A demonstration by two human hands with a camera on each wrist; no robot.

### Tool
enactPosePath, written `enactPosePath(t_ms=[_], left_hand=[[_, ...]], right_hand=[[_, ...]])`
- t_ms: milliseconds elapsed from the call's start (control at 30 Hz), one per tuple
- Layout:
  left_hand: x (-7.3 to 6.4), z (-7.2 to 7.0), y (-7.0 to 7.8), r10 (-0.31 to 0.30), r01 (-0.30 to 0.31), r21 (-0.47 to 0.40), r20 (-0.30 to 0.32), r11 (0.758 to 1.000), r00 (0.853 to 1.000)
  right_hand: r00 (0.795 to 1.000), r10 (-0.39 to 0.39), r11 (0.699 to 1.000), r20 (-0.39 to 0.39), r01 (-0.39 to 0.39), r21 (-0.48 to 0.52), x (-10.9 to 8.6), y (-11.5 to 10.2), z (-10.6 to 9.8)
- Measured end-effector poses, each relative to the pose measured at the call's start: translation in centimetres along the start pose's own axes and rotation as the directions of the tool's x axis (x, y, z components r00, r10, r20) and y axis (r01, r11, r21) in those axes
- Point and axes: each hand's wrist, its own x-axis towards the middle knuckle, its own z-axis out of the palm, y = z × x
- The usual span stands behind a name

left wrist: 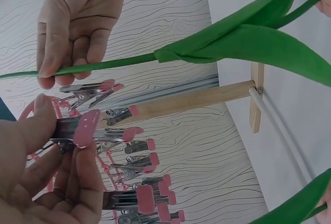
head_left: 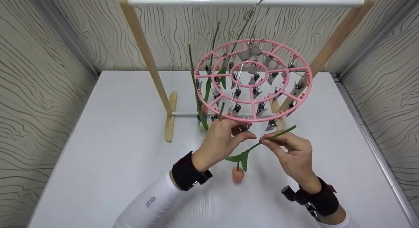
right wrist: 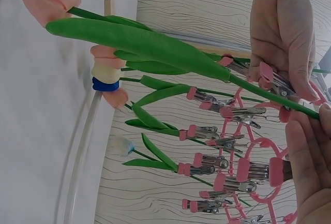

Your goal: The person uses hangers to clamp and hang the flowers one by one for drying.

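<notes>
My left hand (head_left: 220, 138) is at the front edge of a pink round clip hanger (head_left: 253, 118). Its thumb and fingers pinch a metal clip (left wrist: 77, 131) with pink tips. In my right hand (head_left: 293, 152), thumb and fingertips pinch the green stem of an artificial tulip (head_left: 238, 174). This tulip hangs head down, its pink bloom low and its leaves above it, with the stem slanting up to the right. In the right wrist view the stem (right wrist: 269, 97) passes close beside the clip in the left hand.
The hanger hooks on a white rail (head_left: 196, 3) between wooden posts (head_left: 144, 51). Other clips (right wrist: 209, 160) dangle from its rings. Several tulips hang upside down at its left, including a white-and-blue one (right wrist: 121, 145). A white table (head_left: 108, 139) lies below, with patterned walls behind.
</notes>
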Motion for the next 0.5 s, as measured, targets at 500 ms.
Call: enactPosePath(t_ms=[500], left_hand=[[-0.3, -1.0, 0.7, -0.115, 0.119, -0.255, 0.032, 0.960, 0.993]], right_hand=[[1.000, 0.016, 1.000, 0.001, -0.016, -0.021, 0.7, -0.1, 0.4]])
